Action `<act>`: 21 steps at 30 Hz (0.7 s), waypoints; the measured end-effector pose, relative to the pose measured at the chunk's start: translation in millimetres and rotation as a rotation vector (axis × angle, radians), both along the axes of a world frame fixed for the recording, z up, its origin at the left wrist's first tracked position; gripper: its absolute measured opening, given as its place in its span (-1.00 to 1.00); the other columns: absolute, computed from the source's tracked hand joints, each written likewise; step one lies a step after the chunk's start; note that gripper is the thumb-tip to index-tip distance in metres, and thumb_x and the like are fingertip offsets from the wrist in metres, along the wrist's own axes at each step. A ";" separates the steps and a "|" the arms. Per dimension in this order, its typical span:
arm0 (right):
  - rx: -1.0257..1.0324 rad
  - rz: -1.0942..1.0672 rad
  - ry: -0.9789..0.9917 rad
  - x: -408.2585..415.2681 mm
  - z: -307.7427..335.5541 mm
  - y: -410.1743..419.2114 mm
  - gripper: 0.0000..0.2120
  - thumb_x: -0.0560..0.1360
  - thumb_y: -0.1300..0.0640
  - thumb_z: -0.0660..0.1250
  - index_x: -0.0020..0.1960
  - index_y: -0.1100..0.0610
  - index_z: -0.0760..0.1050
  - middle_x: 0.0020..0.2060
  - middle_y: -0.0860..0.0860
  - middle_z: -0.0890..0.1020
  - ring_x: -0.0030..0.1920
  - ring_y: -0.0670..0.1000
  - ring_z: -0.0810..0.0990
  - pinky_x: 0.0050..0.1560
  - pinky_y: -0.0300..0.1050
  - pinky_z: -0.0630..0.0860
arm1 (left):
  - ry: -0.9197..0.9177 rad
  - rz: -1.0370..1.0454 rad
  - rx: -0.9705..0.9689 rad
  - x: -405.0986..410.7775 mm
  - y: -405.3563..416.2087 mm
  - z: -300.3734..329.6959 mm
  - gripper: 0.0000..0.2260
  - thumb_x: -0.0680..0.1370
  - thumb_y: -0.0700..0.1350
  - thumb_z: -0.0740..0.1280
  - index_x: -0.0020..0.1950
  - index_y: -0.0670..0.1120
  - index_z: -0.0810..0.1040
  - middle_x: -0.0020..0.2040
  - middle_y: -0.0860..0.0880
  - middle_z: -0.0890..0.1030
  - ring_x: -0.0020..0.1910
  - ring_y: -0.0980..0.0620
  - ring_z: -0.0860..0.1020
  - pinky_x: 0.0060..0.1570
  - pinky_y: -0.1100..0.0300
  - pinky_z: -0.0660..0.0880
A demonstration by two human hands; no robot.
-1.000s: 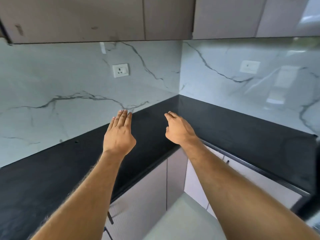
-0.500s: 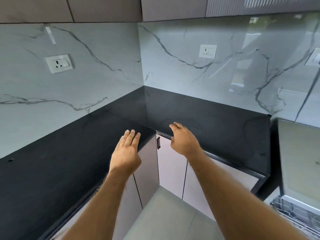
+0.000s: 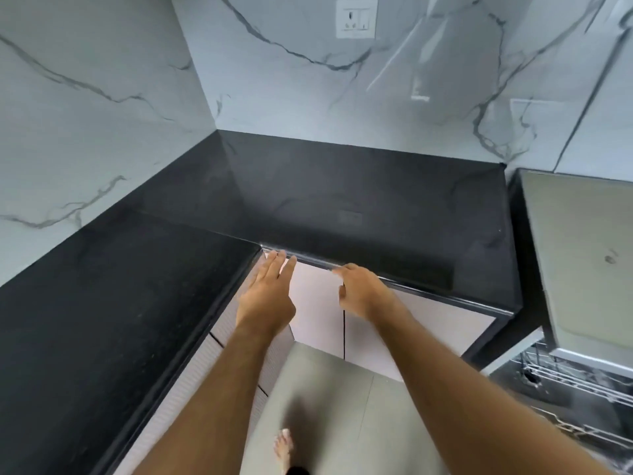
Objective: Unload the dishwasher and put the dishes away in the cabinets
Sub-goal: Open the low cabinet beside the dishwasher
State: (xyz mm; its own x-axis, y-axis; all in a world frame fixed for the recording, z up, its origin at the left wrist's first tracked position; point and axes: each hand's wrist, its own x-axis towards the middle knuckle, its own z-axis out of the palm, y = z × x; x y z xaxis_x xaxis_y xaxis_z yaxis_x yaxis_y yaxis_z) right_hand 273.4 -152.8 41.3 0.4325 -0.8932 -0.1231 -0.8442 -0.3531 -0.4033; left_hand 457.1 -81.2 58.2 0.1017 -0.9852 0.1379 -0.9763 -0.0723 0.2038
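Black counter (image 3: 102, 303) wrapping the marble corner, pale cabinets (image 3: 318, 313) sitting beneath it. Left hand (image 3: 269, 296) reaching flat toward the counter edge, fingers straight and empty; right hand (image 3: 363, 289) hovering beside it, fingers loosely curled, gripping nothing. Dishwasher rack (image 3: 568, 382) showing at far right, contents too blurred to tell.

Both bare forearms are extended forward and upward from the lower edge of the head view. The left hand (image 3: 265, 299) is held back-side up, its fingers (image 3: 279, 265) straight and pressed together; nothing is held. The right hand (image 3: 363, 289) is presented back-side up with the fingers loosely bent downward and the thumb tucked low; nothing is held. A bare foot (image 3: 284, 449) is seen between the forearms.
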 end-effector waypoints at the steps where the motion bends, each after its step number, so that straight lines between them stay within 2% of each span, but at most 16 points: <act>1: 0.029 -0.014 0.013 -1.7 -9.7 -5.1 -0.54 0.54 0.22 0.22 0.44 0.13 0.41 0.35 0.09 0.50 0.29 0.14 0.50 0.32 -0.01 0.41 | 0.006 -0.030 0.007 2.6 -11.5 -9.1 -0.25 0.44 -0.34 0.14 0.61 -0.05 0.03 0.61 0.00 0.01 0.59 0.06 -0.11 0.50 0.22 -0.17; 5: 0.154 -0.144 0.060 -4.4 -50.0 -21.6 -0.71 0.52 0.26 0.18 0.18 0.15 0.55 0.14 0.12 0.61 0.10 0.15 0.58 0.12 0.00 0.55 | 0.042 -0.171 0.058 13.4 -57.5 -43.1 -0.24 0.40 -0.37 0.13 0.60 -0.10 0.02 0.61 -0.04 0.03 0.59 0.03 -0.09 0.53 0.19 -0.12; 6: 0.183 -0.171 0.058 -2.8 -60.2 -23.7 -0.71 0.52 0.27 0.17 0.18 0.16 0.55 0.13 0.13 0.61 0.10 0.15 0.58 0.12 0.01 0.55 | 0.045 -0.214 0.059 16.2 -68.5 -50.4 -0.24 0.40 -0.37 0.12 0.60 -0.11 0.04 0.61 -0.05 0.06 0.59 0.02 -0.06 0.54 0.18 -0.09; 9: 0.283 -0.267 0.037 6.3 -89.7 -26.1 -0.61 0.55 0.25 0.17 0.36 0.12 0.47 0.30 0.11 0.54 0.27 0.16 0.50 0.29 0.06 0.48 | 0.032 -0.347 0.027 19.6 -100.6 -65.4 -0.36 0.48 -0.34 0.11 0.58 -0.13 0.14 0.57 -0.09 0.19 0.58 -0.02 0.06 0.54 0.16 -0.02; 13: 0.351 -0.432 -0.039 24.1 -114.4 -32.1 -0.53 0.56 0.26 0.23 0.47 0.13 0.36 0.38 0.12 0.47 0.35 0.14 0.45 0.37 0.00 0.40 | 0.085 -0.441 0.003 16.2 -132.9 -79.1 -0.55 0.63 -0.19 0.14 0.53 -0.15 0.27 0.52 -0.10 0.32 0.54 -0.05 0.19 0.51 0.15 0.08; 17: 0.325 -0.620 -0.122 31.2 -131.5 -43.5 -0.56 0.52 0.27 0.31 0.40 0.15 0.44 0.31 0.14 0.51 0.28 0.15 0.50 0.32 -0.02 0.45 | 0.106 -0.534 0.002 11.1 -150.6 -94.5 -0.58 0.65 -0.13 0.15 0.52 -0.14 0.30 0.49 -0.09 0.37 0.52 -0.05 0.24 0.50 0.09 0.18; 21: 0.290 -0.825 -0.292 34.3 -142.2 -45.6 -0.63 0.49 0.31 0.31 0.29 0.20 0.46 0.19 0.14 0.60 0.20 0.18 0.57 0.23 0.00 0.49 | 0.144 -0.559 -0.005 13.5 -154.6 -107.1 -0.61 0.65 -0.19 0.15 0.50 -0.15 0.34 0.47 -0.10 0.39 0.52 -0.05 0.25 0.50 0.08 0.21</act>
